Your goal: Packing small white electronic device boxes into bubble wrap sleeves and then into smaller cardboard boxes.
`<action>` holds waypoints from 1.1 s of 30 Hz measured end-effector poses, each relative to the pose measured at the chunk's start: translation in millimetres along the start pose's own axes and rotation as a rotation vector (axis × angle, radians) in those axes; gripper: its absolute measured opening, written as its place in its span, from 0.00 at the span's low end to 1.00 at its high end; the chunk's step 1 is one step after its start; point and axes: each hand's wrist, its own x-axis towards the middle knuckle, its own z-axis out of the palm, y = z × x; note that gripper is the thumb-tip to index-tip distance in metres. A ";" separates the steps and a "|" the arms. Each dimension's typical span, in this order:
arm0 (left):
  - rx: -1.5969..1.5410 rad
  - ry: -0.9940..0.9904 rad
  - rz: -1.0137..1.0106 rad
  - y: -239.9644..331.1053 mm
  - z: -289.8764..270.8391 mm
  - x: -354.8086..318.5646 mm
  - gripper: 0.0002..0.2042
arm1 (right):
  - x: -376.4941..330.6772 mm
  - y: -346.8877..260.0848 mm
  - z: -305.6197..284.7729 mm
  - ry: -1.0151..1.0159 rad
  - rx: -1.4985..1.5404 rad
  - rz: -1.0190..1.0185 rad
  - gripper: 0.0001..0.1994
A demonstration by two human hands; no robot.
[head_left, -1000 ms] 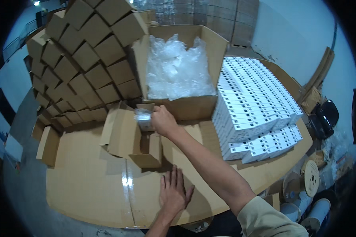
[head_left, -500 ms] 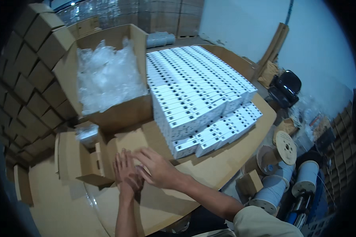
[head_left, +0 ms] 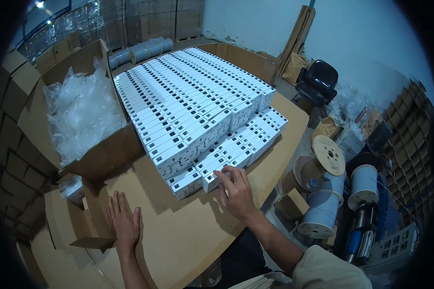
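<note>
My left hand [head_left: 123,219] lies flat with fingers stretched, its fingertips beside a small open carton [head_left: 92,242]. Inside that carton sits a clear plastic-wrapped item [head_left: 71,187]. My right hand [head_left: 237,193] reaches to the near edge of a large stack of slim white boxes [head_left: 197,120]. Its fingers are bent but apart, and the index fingertip is at the top of a lower-layer white box [head_left: 211,182]; whether it touches cannot be made out. Both hands are over the tan table [head_left: 178,245].
A large carton [head_left: 108,156] filled with clear plastic bags [head_left: 82,115] stands left of the stack. Many brown cartons [head_left: 14,144] are piled at far left. Right of the table are cable spools [head_left: 329,155], a black chair [head_left: 317,82] and a small brown box [head_left: 291,203].
My right hand has left my left hand and moved right to the white boxes. My left hand stays by the small carton. The view has turned right.
</note>
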 end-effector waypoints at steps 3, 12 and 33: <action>0.022 -0.008 0.016 -1.9 1.2 2.2 0.32 | -3.7 5.2 5.1 0.006 -0.004 -0.016 0.19; 0.004 -0.021 0.010 -0.5 0.8 3.3 0.32 | -4.7 2.4 -2.3 -0.018 -0.098 -0.077 0.18; -1.142 -0.195 -0.073 28.5 -28.8 -19.0 0.10 | 8.9 -78.6 7.9 -0.305 0.314 -0.231 0.21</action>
